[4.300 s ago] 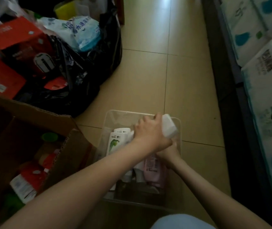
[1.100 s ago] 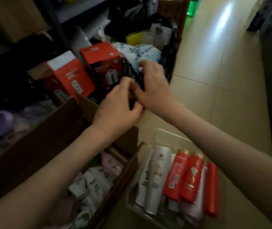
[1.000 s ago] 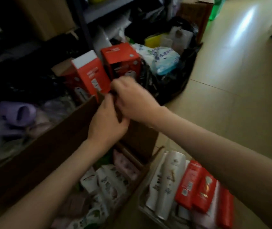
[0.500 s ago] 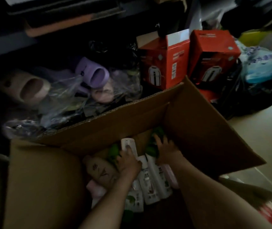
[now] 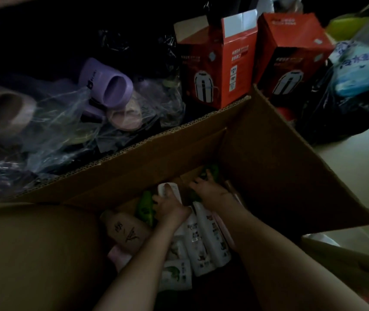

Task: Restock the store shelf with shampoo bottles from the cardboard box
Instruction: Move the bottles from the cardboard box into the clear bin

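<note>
Curled round the upper part of a white shampoo bottle (image 5: 172, 191), the left hand (image 5: 170, 207) holds it deep inside the cardboard box (image 5: 179, 144), close to the far wall of the box. The right hand (image 5: 209, 190) reaches into the far right corner of the box, with fingers on a green cap (image 5: 210, 173). It is too dark there to say if it grips or only touches.

More bottles lie flat on the box floor: white ones (image 5: 211, 240) under the right forearm and a brown bottle (image 5: 125, 231) toward the left wall.

To lift well, I think each hand should close round the bottle body, not the cap. It should then rise straight up, so the high box walls and flaps are not caught.
</note>
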`<state>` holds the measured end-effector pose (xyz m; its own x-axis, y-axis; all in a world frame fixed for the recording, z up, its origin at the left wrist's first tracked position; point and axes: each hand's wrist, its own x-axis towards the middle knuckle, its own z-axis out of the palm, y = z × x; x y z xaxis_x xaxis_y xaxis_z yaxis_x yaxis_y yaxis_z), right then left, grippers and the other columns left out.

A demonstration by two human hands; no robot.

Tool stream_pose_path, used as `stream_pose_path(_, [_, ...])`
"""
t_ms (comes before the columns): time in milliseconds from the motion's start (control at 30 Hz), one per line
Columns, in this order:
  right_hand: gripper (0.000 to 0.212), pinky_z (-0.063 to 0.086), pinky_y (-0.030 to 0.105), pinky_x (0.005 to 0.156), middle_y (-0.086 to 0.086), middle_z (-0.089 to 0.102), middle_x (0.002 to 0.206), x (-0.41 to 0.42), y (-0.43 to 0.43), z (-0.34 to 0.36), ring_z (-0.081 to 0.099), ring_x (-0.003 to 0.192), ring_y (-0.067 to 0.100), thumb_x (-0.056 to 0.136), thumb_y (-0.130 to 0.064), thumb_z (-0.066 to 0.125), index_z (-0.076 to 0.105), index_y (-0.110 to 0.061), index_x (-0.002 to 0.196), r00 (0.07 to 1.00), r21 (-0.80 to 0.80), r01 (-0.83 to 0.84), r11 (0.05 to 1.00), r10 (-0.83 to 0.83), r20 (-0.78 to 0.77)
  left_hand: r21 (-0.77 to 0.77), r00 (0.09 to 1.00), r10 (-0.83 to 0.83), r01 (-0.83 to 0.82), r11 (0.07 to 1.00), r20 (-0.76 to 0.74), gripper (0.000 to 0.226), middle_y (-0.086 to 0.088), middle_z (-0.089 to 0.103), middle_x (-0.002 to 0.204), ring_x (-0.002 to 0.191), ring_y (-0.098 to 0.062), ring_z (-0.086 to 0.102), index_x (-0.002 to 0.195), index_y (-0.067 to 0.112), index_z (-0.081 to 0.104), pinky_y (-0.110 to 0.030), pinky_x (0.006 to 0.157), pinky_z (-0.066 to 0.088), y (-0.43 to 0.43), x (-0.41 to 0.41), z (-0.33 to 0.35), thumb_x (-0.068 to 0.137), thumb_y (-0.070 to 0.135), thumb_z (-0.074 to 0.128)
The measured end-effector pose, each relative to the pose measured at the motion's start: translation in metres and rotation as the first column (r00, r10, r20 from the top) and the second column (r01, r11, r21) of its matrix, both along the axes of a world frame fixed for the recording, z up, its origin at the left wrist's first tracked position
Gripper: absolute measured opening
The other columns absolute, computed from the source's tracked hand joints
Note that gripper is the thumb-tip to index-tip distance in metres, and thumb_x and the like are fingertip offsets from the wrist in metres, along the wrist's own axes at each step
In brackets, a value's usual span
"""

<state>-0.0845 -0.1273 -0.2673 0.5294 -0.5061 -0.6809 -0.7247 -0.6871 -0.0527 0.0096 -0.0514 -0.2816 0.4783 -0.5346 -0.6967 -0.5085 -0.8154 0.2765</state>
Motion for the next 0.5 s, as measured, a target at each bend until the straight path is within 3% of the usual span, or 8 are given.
stream_pose_path(67, [0.062,0.025,0.048,0.113,0.009,0.033,0.147,-0.005,-0.011,0.023,0.026,0.137,0.037,0.087,-0.006,0.055,0.032,-0.023,0.142,0.965,0.149,0.179,0.972,-0.203,0.166,-0.022,0.996,0.016,-0.018,1.0,-0.087,0.102,-0.017,0.011,0.144,0.125,-0.04,0.033,0.149,0.031,0.0,-0.041,0.096,0.044,-0.007,0.001,0.021,0.076,0.044,0.069])
stream_pose_path(167, [0.045,0.049,0.036,0.092,0.005,0.057,0.121,-0.006,-0.027,0.079,0.056,0.113,0.026,0.078,-0.014,0.066,0.054,-0.03,0.119,0.828,0.272,0.327,0.905,-0.413,0.379,-0.112,0.983,0.031,-0.052,0.992,-0.181,0.099,-0.017,0.017,0.14,0.122,-0.039,0.038,0.146,0.037,0.006,-0.038,0.092,0.043,-0.022,-0.005,0.067,0.073,0.041,0.072])
stream_pose_path(333, [0.04,0.049,0.024,0.073,0.005,0.066,0.104,-0.034,-0.03,0.2,0.062,0.091,0.018,0.075,-0.017,0.066,0.059,-0.02,0.115,0.67,0.122,0.365,0.923,-0.351,0.654,-0.388,0.953,-0.007,-0.117,0.914,-0.302,0.085,-0.018,0.031,0.133,0.104,-0.034,0.047,0.144,0.039,0.016,-0.033,0.082,0.042,-0.028,-0.025,0.161,0.076,0.027,0.067])
stream_pose_path(400, [0.042,0.052,0.018,0.063,0.005,0.065,0.1,-0.065,-0.021,0.241,0.062,0.082,0.016,0.073,-0.011,0.069,0.06,-0.02,0.113,0.488,0.176,0.451,0.875,-0.407,0.772,-0.537,0.941,-0.099,-0.097,0.838,-0.325,0.082,-0.014,0.034,0.127,0.095,-0.026,0.043,0.141,0.043,0.02,-0.03,0.08,0.04,-0.025,-0.039,0.193,0.076,0.024,0.065])
stream_pose_path(500, [0.039,0.06,0.038,0.058,0.009,0.062,0.099,-0.122,0.004,0.287,0.066,0.082,0.02,0.074,0.003,0.068,0.058,-0.015,0.107,0.087,0.463,0.509,0.726,-0.578,0.811,-0.703,0.915,-0.248,-0.053,0.709,-0.319,0.085,-0.004,0.032,0.122,0.1,-0.021,0.042,0.14,0.047,0.018,-0.034,0.086,0.044,-0.025,-0.076,0.238,0.074,0.023,0.066])
